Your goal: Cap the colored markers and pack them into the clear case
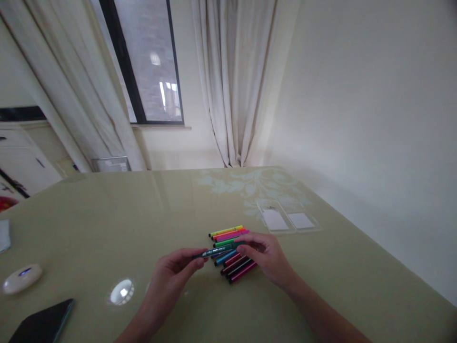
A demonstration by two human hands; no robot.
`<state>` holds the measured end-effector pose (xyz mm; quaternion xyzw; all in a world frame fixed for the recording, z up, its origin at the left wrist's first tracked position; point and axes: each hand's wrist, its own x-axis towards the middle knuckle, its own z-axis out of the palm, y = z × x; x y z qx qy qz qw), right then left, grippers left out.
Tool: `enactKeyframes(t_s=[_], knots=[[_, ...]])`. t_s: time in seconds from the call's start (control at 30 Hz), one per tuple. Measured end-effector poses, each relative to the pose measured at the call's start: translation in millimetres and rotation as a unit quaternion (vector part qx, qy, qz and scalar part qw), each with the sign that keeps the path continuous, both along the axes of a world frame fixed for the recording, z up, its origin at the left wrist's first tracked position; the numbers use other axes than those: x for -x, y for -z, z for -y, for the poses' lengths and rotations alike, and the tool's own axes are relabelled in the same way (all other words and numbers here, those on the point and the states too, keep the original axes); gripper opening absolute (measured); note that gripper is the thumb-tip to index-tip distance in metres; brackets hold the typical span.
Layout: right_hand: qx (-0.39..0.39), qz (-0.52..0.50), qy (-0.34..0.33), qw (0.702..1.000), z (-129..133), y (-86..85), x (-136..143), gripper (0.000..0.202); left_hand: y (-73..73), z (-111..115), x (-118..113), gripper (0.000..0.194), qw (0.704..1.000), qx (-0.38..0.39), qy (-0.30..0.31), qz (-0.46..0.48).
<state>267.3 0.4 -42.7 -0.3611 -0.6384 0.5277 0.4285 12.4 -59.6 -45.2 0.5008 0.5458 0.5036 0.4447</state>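
Note:
A dark green marker (218,250) is held level between both hands, above a row of coloured markers. My left hand (176,270) pinches its dark left end between thumb and fingers. At the right end, the thumb and fingers of my right hand (266,255) close on the same marker. Beneath lie several markers side by side on the table, among them a yellow one (228,231), a blue one (224,257) and a crimson one (243,272). My right hand hides the right ends of some of them.
An open clear plastic case (290,220) with white inserts lies behind and right of the markers on the glossy table (160,205). At the left are a white oval device (23,278), a dark flat device (43,321) and a pale item (4,236) at the picture's edge.

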Motion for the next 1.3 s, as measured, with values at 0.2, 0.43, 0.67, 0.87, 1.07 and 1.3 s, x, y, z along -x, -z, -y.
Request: enactKeyframes(t_s=[0.2, 0.43, 0.67, 0.87, 1.07, 1.3], knots=[[-0.008, 0.012, 0.011, 1.0, 3.1, -0.6, 2.2, 0.026, 7.8, 2.4, 1.2, 0.034, 1.0, 0.013, 0.004, 0.002], [0.037, -0.007, 0.0, 0.999, 7.6, 1.6, 6.6, 0.028, 10.7, 4.6, 0.5, 0.031, 0.999, -0.02, -0.01, -0.023], [-0.057, 0.081, 0.01, 0.995, -16.0, -1.4, -10.9, 0.028, 15.9, -3.6, 6.3, 0.041, 0.986, -0.082, 0.027, -0.143], [-0.107, 0.093, 0.115, 0.983, -49.4, 3.5, -28.3, 0.025, 33.5, -11.6, 13.9, 0.066, 0.965, -0.077, 0.004, -0.253], [-0.152, 0.181, 0.089, 0.968, -54.7, 24.0, -20.1, 0.024, 42.9, -15.5, -11.2, 0.074, 0.944, -0.077, 0.099, -0.306], [-0.197, 0.233, 0.093, 0.948, -60.3, 40.3, -20.4, 0.022, 39.9, -29.0, -39.8, 0.074, 0.928, -0.075, 0.122, -0.344]])
